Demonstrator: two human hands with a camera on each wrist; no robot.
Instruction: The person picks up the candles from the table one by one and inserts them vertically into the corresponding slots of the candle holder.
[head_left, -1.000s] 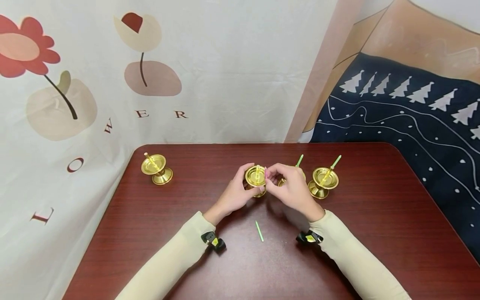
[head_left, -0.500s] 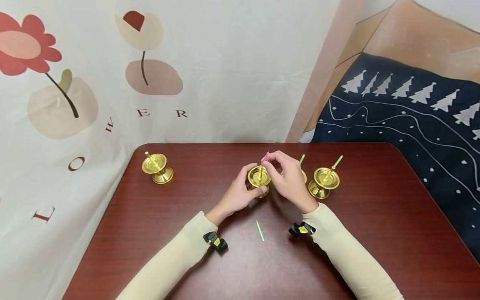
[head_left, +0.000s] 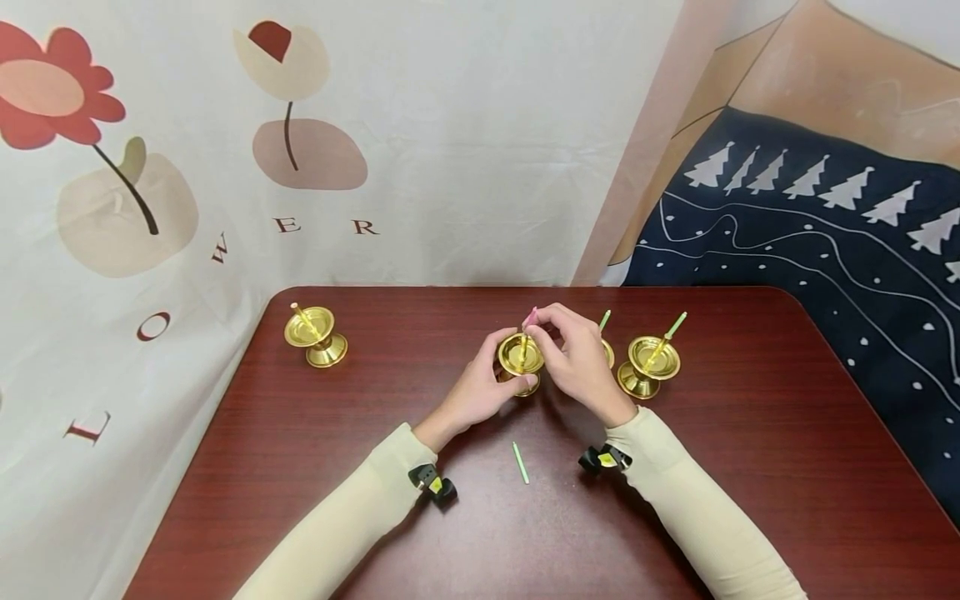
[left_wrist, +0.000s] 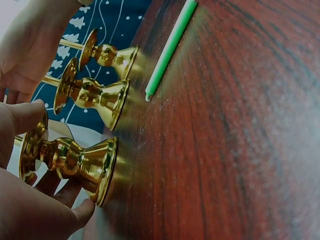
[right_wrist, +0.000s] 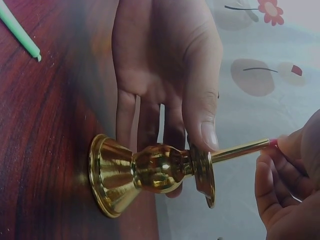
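Note:
A brass candle holder (head_left: 521,357) stands on the table in front of me, its dish and thin upright tube facing up. My left hand (head_left: 480,389) holds it from the left, thumb at the dish rim and fingers behind the stem. Between thumb and fingertips, my right hand (head_left: 576,357) pinches a pink candle (head_left: 531,317) right at the top of the tube. In the right wrist view only a short bit of the pink candle (right_wrist: 273,142) shows at the tube's mouth (right_wrist: 265,143); the rest is hidden by fingers.
A green candle (head_left: 521,463) lies on the dark red table (head_left: 420,542). Right of my hands stands a holder (head_left: 652,358) bearing a green candle (head_left: 678,322). Another, with its green candle (head_left: 605,318), is partly behind my right hand. A candleless holder (head_left: 309,327) stands far left.
My right hand has lifted the pink candle from beside the dish to the top of the tube. The held holder has shifted slightly right. In the last half second little has moved.

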